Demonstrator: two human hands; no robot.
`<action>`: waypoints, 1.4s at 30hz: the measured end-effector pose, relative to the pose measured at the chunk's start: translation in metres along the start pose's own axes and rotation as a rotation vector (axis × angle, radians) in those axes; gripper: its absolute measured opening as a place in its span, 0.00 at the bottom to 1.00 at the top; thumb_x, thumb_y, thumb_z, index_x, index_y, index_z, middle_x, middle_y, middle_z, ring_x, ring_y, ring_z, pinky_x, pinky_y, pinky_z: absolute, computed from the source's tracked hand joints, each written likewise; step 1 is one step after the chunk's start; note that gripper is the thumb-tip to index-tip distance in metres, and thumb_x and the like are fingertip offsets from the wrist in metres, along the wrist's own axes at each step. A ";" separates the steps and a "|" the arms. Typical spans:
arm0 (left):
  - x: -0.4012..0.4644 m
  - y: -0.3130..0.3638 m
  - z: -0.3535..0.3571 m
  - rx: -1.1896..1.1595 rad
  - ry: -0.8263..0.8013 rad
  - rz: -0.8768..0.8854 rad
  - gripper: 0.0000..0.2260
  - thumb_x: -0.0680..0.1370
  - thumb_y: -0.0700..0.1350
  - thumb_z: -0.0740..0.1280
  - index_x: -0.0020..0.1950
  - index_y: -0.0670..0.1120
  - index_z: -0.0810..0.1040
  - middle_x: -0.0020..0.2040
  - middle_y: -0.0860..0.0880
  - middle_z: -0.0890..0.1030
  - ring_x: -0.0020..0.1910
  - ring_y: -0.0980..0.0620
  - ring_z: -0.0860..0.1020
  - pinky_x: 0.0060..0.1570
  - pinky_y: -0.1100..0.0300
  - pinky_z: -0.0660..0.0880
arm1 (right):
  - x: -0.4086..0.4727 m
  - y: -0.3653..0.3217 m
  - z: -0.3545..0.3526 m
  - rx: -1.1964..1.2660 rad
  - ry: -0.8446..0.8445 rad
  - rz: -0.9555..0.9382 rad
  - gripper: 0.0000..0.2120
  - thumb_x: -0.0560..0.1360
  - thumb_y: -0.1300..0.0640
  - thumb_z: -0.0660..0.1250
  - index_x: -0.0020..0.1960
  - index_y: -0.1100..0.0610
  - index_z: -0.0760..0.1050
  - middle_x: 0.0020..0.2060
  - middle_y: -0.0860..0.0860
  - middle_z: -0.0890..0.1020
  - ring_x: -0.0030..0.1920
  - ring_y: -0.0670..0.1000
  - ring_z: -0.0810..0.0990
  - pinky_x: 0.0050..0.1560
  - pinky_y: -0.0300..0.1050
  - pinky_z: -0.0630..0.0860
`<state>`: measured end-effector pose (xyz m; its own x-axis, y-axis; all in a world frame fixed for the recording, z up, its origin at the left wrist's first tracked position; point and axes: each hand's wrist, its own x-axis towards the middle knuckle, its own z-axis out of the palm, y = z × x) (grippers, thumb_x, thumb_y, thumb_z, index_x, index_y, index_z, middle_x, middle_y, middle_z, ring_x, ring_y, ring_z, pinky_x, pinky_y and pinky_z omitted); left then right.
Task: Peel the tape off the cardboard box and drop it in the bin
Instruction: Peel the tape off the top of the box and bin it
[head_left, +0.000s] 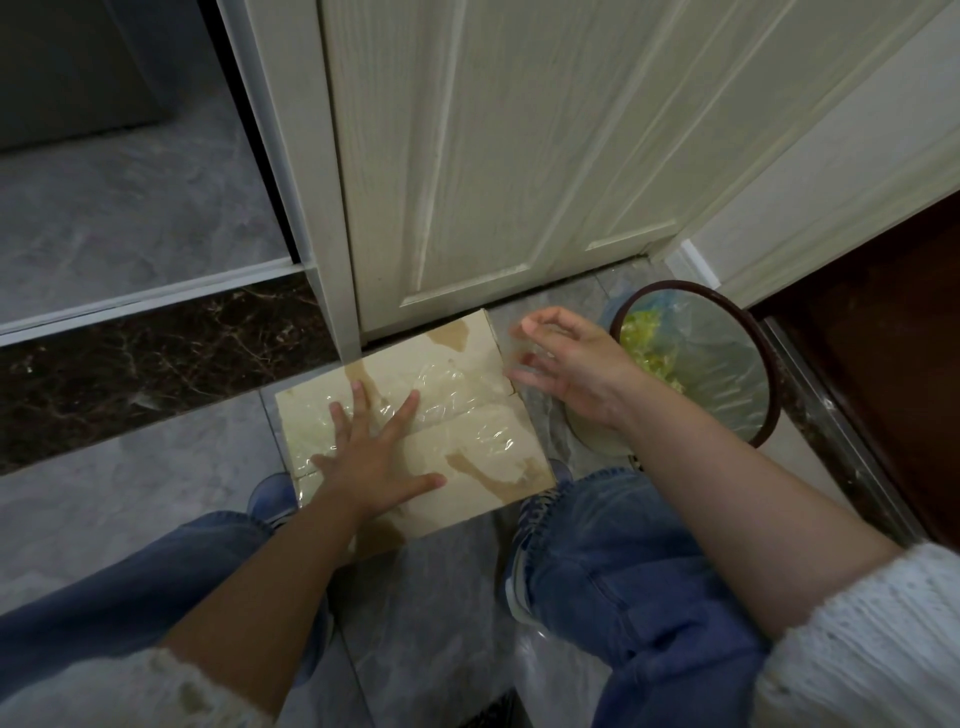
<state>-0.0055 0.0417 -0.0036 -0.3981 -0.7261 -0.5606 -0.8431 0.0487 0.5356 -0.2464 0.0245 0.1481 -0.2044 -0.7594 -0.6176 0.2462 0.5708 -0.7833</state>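
Observation:
A flat, stained cardboard box lies on the grey tile floor in front of my knees. Wrinkled clear tape covers its top along the middle seam. My left hand presses flat on the box with its fingers spread. At the box's right end, my right hand pinches a loose clear end of the tape between thumb and fingers. Just right of that hand stands a round bin with a dark brown rim, lined with a clear bag and holding yellow-green scraps.
A cream panelled door and its frame stand right behind the box. A dark marble threshold strip runs on the left. My jeans-clad legs and blue shoes flank the box. Dark wood furniture sits right of the bin.

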 end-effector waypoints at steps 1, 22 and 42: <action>0.000 0.001 0.000 0.001 -0.001 -0.001 0.50 0.69 0.71 0.72 0.73 0.75 0.33 0.75 0.53 0.19 0.77 0.38 0.27 0.71 0.21 0.48 | 0.000 -0.001 0.000 0.034 0.006 -0.015 0.02 0.79 0.64 0.67 0.49 0.58 0.77 0.56 0.58 0.80 0.54 0.56 0.81 0.54 0.51 0.83; 0.000 0.003 -0.001 -0.012 -0.009 -0.003 0.51 0.69 0.70 0.72 0.77 0.72 0.36 0.75 0.53 0.19 0.77 0.38 0.26 0.71 0.21 0.47 | -0.003 -0.003 0.003 -0.065 0.090 -0.050 0.04 0.75 0.65 0.71 0.48 0.59 0.83 0.43 0.55 0.84 0.41 0.51 0.83 0.38 0.42 0.82; -0.002 0.006 -0.003 -0.005 -0.015 -0.027 0.51 0.69 0.70 0.73 0.77 0.73 0.37 0.76 0.53 0.20 0.77 0.38 0.27 0.70 0.21 0.48 | 0.002 0.011 0.009 -0.093 -0.106 -0.080 0.16 0.78 0.70 0.65 0.65 0.60 0.78 0.58 0.59 0.82 0.53 0.58 0.85 0.51 0.49 0.84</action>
<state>-0.0085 0.0413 0.0025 -0.3810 -0.7166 -0.5842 -0.8516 0.0261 0.5235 -0.2357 0.0262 0.1389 -0.1174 -0.8296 -0.5459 0.1428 0.5298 -0.8360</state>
